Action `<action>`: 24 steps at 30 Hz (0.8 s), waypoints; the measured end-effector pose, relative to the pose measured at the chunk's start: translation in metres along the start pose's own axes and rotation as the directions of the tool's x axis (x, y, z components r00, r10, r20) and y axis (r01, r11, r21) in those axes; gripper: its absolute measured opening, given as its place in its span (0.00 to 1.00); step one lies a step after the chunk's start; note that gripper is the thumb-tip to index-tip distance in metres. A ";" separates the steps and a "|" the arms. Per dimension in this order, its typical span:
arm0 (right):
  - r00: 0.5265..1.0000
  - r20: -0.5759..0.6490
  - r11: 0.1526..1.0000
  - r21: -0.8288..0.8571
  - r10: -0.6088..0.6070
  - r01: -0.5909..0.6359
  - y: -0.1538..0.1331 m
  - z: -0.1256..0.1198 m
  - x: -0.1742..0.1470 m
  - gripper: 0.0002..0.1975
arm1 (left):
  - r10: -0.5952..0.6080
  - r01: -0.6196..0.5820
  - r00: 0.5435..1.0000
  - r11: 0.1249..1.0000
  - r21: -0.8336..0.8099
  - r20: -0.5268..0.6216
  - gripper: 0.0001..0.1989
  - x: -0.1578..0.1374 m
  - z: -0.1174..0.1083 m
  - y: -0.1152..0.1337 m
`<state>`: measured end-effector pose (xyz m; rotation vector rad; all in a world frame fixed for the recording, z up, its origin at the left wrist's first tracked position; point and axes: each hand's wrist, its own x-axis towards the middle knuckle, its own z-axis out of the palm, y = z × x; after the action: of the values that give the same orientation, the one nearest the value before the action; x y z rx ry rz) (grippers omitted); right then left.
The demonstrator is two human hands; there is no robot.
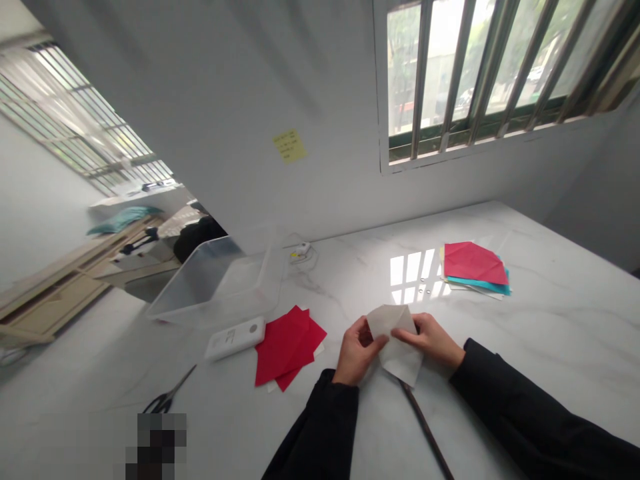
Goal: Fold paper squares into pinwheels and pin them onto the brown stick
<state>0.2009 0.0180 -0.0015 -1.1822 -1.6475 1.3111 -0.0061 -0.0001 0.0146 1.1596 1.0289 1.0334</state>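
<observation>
Both my hands hold one sheet of white paper (400, 360), partly folded, a little above the marble-patterned table. My left hand (359, 350) pinches its left edge, thumb on the front face. On the right side my right hand (429, 339) grips it the same way, with the thumb lying across the paper. The fingers behind the sheet are hidden. Below the paper a thin dark stick (425, 427) lies on the table, its upper end close under the sheet. Red paper pieces (287, 347) lie left of my left hand.
A white power bank (235, 339) touches the red papers. Behind it stands a clear plastic bin (200, 283). Scissors (167, 398) lie at the left front. A stack of coloured paper (475, 263) sits at the back right, and a small white device with a cable (303, 249) lies near the wall.
</observation>
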 end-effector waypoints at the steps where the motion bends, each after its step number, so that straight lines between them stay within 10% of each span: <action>1: 0.999 -0.018 0.997 0.069 0.031 -0.030 0.000 -0.001 0.000 0.21 | 0.015 -0.014 0.999 1.000 0.009 -0.028 0.27 0.000 -0.001 0.000; 8: 0.956 -0.134 0.863 0.477 0.260 -0.168 0.004 -0.012 0.005 0.27 | 0.147 -0.148 0.989 0.987 0.070 0.018 0.31 -0.003 -0.003 0.002; 24: 0.987 -0.081 0.929 0.357 0.139 -0.102 0.000 -0.010 0.006 0.24 | 0.223 -0.221 0.974 0.927 0.303 0.031 0.08 -0.005 0.007 0.004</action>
<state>0.2084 0.0267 0.0006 -1.1243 -1.2159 1.5180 -0.0012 -0.0060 0.0198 1.5564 1.1053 1.0770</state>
